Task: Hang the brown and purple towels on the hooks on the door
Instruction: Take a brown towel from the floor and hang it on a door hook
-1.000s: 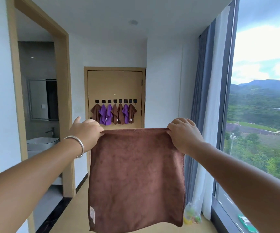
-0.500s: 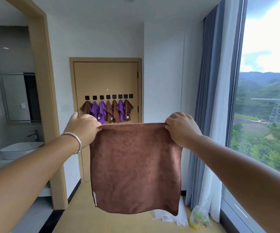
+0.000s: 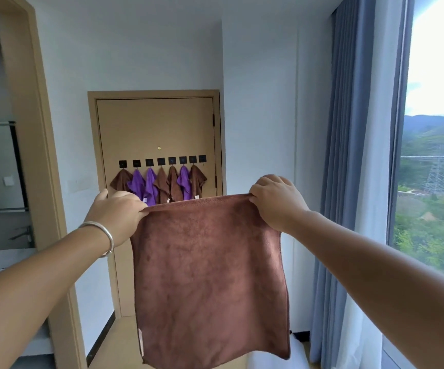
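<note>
White walls closed off the far end of the room, where a tan door (image 3: 157, 123) carried a row of eight black hooks (image 3: 161, 161). Seven hooks held small towels: brown ones (image 3: 161, 186) and purple ones (image 3: 150, 186) hanging side by side. Only the rightmost hook (image 3: 202, 158) was bare.

We held a brown towel (image 3: 210, 278) up in the near middle of the view, well apart from the door. Our left hand (image 3: 119, 211) gripped its top left corner, fingers curled and clamped on the cloth. Our right hand (image 3: 275, 202) pinched the top right corner in the same way, fingers closed over the hem. Between them the top edge ran nearly level and taut, and the cloth hung flat and open below. A small label (image 3: 141, 339) showed at its lower left corner. We wore a silver bangle (image 3: 103, 235) on the left wrist.

On the right stood blue curtains (image 3: 348, 155) beside a large window (image 3: 439, 155) with green hills outside. On the left, a wooden frame (image 3: 42, 155) opened onto a bathroom.
</note>
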Motion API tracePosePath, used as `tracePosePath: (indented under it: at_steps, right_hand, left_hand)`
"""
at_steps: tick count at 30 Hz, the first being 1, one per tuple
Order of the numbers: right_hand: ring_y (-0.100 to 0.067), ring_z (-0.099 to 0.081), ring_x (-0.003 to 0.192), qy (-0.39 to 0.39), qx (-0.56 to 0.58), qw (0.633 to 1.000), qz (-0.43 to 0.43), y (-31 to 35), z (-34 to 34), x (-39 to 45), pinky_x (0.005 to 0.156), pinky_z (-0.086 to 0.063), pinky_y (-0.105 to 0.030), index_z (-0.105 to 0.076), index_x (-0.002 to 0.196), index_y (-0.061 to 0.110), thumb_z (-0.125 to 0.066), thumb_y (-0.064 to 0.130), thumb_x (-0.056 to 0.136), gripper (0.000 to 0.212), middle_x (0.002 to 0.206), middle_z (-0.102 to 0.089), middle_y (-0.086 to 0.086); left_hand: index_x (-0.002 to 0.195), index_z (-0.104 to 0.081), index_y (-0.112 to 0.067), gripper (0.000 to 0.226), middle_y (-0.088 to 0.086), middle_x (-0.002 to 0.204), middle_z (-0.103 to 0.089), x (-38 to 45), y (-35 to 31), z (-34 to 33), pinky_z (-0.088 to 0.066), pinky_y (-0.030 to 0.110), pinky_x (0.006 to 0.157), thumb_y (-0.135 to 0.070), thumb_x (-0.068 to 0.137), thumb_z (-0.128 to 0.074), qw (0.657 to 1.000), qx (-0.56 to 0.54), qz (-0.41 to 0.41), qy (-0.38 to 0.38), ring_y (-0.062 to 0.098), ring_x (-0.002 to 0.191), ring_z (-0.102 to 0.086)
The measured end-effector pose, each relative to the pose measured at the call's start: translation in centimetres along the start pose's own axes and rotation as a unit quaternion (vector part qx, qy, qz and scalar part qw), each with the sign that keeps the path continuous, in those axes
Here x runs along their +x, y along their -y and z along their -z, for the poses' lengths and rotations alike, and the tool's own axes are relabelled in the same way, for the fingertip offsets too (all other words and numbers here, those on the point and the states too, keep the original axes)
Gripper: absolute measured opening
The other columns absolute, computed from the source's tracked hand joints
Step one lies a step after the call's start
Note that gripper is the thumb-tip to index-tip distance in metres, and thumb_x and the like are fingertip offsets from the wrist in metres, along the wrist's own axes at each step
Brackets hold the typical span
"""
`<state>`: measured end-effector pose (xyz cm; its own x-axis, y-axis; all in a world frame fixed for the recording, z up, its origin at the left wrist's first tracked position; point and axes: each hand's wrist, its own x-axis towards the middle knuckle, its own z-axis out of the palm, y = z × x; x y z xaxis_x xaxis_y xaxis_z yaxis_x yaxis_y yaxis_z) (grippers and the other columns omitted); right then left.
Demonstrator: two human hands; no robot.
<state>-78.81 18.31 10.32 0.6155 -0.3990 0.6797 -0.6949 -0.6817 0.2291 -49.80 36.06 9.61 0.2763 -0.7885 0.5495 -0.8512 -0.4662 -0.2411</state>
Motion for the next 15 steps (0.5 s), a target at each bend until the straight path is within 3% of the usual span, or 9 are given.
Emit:
tracePosePath:
  at_steps: [8, 15]
  right_hand:
    - [-0.019, -0.042, 0.123, 0.009, 0.011, 1.0, 0.004, -2.9, -9.1, 8.8, 0.105, -0.03, -0.032, -0.064, 0.11, 0.023, -0.035, 0.03, 0.101, 0.031, 0.12, -0.059, 0.005]
    - [-0.019, -0.043, 0.122, 0.018, 0.002, 1.0, -0.001, -2.5, -17.7, 16.3, 0.104, -0.031, -0.032, -0.064, 0.11, 0.023, -0.034, 0.031, 0.101, 0.032, 0.119, -0.059, 0.005]
  left_hand:
    - [0.093, -0.065, -0.037, 0.039, -0.017, 0.098, -0.059, 10.2, 0.6, -6.9, -0.025, 0.043, 0.108, -0.036, 0.101, -0.027, 1.0, -0.001, 0.011, -0.006, 0.01, 0.109, -0.049]
    - [0.102, -0.065, -0.037, 0.037, -0.017, 0.109, -0.06, 18.5, 3.7, -14.4, -0.025, 0.044, 0.111, -0.036, 0.101, -0.028, 1.0, -0.003, 0.001, 0.013, 0.009, 0.116, -0.047]
